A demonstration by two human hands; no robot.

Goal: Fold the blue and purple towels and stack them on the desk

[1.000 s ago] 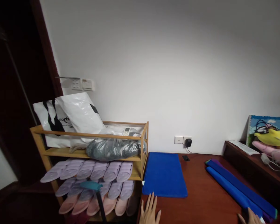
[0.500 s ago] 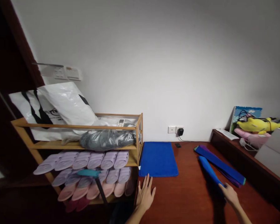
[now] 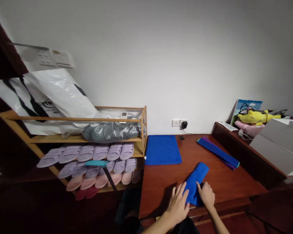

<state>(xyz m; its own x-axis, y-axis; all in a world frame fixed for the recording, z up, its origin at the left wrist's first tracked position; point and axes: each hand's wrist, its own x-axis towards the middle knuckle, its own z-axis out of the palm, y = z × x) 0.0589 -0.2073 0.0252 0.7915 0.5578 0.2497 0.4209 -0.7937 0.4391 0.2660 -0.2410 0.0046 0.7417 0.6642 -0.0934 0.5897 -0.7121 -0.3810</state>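
A folded blue cloth (image 3: 196, 178) lies aslant near the front edge of the reddish-brown table (image 3: 161, 182). My left hand (image 3: 178, 203) touches its lower left side, fingers apart. On the cloth's right side is my right hand (image 3: 206, 195), its thumb and curled fingers closed on the edge. Farther back on the left lies a flat blue cloth (image 3: 163, 150), squared up beside the rack. Long folded strips of blue and purple cloth (image 3: 218, 153) rest at the back right of the table.
To the left stands a wooden rack (image 3: 144, 136) with slippers (image 3: 92, 152) and a white bag (image 3: 61, 94). A raised ledge on the right holds a yellow plush toy (image 3: 254, 117) and a white box (image 3: 275, 143). A black plug (image 3: 184, 124) sits in the wall.
The blue cloth in my right hand has come down and left to the table's front. My left hand has moved right to meet it. The view has tilted down.
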